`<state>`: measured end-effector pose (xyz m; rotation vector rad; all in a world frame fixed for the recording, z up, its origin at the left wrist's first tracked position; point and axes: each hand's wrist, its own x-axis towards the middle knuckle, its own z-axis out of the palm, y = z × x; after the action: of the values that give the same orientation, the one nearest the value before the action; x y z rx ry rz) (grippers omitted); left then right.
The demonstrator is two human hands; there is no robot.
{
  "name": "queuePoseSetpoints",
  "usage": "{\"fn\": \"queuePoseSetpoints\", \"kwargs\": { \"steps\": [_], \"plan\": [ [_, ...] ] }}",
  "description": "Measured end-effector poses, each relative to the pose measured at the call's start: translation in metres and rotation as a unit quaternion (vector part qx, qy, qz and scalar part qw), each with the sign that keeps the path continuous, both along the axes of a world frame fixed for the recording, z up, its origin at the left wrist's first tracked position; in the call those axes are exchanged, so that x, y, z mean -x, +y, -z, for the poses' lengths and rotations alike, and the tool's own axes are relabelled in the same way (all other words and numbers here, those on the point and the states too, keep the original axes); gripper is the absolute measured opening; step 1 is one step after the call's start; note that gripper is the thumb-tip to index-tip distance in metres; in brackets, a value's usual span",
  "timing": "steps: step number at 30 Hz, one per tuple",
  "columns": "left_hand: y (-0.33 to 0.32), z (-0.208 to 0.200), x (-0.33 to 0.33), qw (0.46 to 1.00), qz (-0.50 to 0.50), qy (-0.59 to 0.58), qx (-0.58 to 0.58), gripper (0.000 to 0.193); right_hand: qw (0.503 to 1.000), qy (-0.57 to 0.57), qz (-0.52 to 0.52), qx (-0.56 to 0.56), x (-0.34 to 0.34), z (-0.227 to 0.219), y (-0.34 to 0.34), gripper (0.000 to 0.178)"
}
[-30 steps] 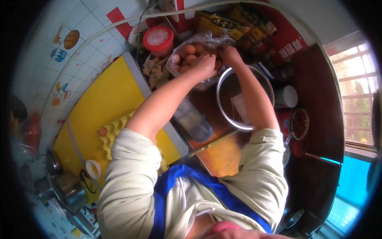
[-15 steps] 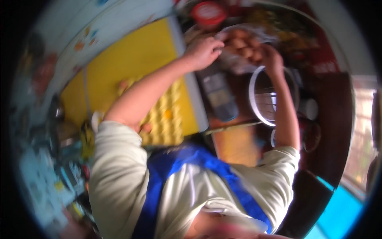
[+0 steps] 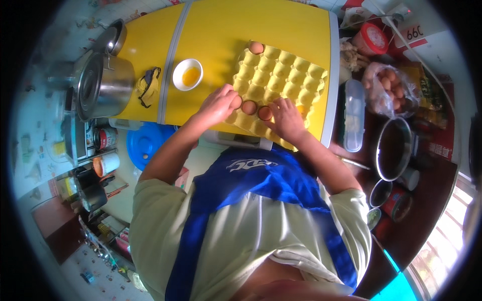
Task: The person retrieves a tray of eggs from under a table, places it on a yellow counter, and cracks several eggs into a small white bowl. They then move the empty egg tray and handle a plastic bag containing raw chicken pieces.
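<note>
A yellow moulded egg tray (image 3: 288, 65) lies on the yellow tabletop (image 3: 221, 30). My left hand (image 3: 217, 107) is over its near left edge, fingers closed on a brown egg (image 3: 236, 102). Just right of that, another egg (image 3: 249, 107) sits in the tray. Beside it, the curled fingers of my right hand (image 3: 288, 119) grip a third egg (image 3: 265, 113) at the cups. At the tray's far left corner rests one more egg (image 3: 256, 47). An orange, yolk-like patch (image 3: 301, 109) shows in a cup beyond my right hand.
Left of the tray stands a white bowl (image 3: 182, 79) with yolk in it. Farther left are a yellow-black cloth item (image 3: 148, 88) and a steel pot (image 3: 113, 85). On the right surface are a plastic bag of eggs (image 3: 391, 88), a clear lidded box (image 3: 354, 115) and a large round container (image 3: 394, 149).
Both hands have come from the bag of eggs on the right to the tray's near side. Eggs now sit in a row there between my hands. The view has swung left.
</note>
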<state>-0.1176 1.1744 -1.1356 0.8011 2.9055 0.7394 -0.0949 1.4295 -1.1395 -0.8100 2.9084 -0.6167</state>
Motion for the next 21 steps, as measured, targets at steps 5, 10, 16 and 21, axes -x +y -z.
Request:
{"fn": "queuePoseSetpoints", "kwargs": {
  "steps": [5,10,16,21],
  "plan": [
    [0.003,0.007,-0.006,1.000,0.011,0.003,0.012,0.025,0.998,-0.003,0.014,-0.069,-0.005,0.005,-0.018,0.045],
    [-0.013,0.014,0.001,0.998,0.012,0.005,-0.063,0.033,0.999,0.013,0.027,0.020,-0.007,0.005,-0.012,0.038],
    [-0.034,0.015,0.002,0.612,-0.175,-0.511,-0.578,0.031,0.725,-0.385,0.150,0.551,-0.010,-0.006,-0.005,0.039],
    [-0.020,0.002,0.063,0.629,-0.280,-0.529,-0.497,0.033,0.876,-0.369,0.115,0.288,0.005,-0.020,-0.029,0.028]
  ]
}}
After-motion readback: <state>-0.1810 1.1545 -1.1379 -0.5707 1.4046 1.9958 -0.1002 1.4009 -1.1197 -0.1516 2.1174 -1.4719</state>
